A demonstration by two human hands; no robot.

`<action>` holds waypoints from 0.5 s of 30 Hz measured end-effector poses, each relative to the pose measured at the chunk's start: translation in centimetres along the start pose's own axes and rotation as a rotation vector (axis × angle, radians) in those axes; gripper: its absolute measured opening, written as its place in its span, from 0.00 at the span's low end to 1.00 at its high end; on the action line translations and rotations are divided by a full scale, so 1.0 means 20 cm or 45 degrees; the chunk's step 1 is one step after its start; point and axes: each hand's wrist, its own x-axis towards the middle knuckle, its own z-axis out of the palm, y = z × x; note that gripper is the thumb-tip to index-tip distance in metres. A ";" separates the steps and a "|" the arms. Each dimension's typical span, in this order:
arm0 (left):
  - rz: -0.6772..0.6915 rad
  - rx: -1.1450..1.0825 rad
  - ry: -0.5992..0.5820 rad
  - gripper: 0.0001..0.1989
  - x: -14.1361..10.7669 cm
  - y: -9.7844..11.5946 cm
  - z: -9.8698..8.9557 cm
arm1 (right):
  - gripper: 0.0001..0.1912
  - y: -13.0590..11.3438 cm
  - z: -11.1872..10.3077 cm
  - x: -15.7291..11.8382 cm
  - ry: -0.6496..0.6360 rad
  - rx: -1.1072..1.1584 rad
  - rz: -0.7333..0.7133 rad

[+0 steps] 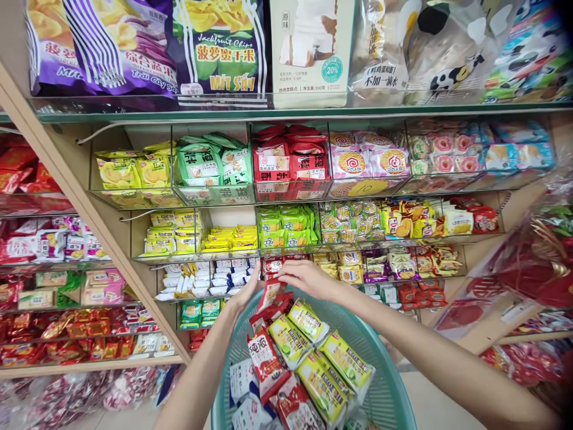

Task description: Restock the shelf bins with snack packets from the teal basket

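Observation:
My left hand (249, 291) is at the far left rim of a green plastic basket (388, 375), its fingers stretched up toward the shelf edge. Whether it touches the rim I cannot tell. Above the basket's far side, my right hand (305, 276) is closed with its fingertips on a small red snack packet (270, 295). In the basket lie several yellow lemon packets (322, 385), red-and-white packets (267, 364) and white-and-blue packets (250, 412). Just behind my hands, a shelf compartment holds more red packets (271, 267), partly hidden.
Glass-fronted shelves hold sorted snacks, among them green packets (286, 227) and white packets (190, 279). Large chip bags (219, 54) stand on the top glass shelf (295, 113). A wooden divider (94, 233) runs down the left; wrapped red goods (532, 275) stick out at right.

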 end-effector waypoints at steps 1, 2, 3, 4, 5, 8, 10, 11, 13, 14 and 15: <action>0.015 -0.051 0.015 0.42 0.00 0.00 0.00 | 0.13 0.01 0.04 0.02 0.004 -0.004 0.005; 0.007 -0.100 0.029 0.41 0.00 0.00 -0.01 | 0.13 0.01 0.08 0.04 0.008 -0.003 0.012; -0.019 -0.137 0.041 0.41 0.00 0.00 -0.01 | 0.13 0.02 0.11 0.06 0.009 -0.001 0.018; -0.041 -0.151 0.049 0.40 0.00 0.00 -0.02 | 0.12 0.02 0.13 0.07 0.005 0.001 0.021; -0.047 -0.156 0.050 0.40 -0.01 0.00 -0.03 | 0.12 0.02 0.15 0.07 -0.005 0.005 0.024; 0.007 -0.146 0.037 0.39 -0.02 0.00 -0.03 | 0.12 0.01 0.20 0.08 -0.046 0.011 0.025; 0.026 -0.137 0.017 0.39 -0.03 0.00 -0.03 | 0.12 0.01 0.22 0.08 -0.068 0.005 0.042; 0.024 -0.134 0.004 0.40 -0.03 0.00 -0.03 | 0.12 0.02 0.24 0.08 -0.077 -0.003 0.049; 0.020 -0.128 -0.006 0.40 -0.03 0.00 -0.04 | 0.12 0.02 0.27 0.09 -0.089 -0.025 0.048; 0.019 -0.119 0.003 0.41 -0.02 0.00 -0.04 | 0.12 0.02 0.29 0.09 -0.098 -0.040 0.039; 0.016 -0.103 0.021 0.41 -0.02 -0.01 -0.04 | 0.12 0.02 0.30 0.10 -0.113 -0.061 0.027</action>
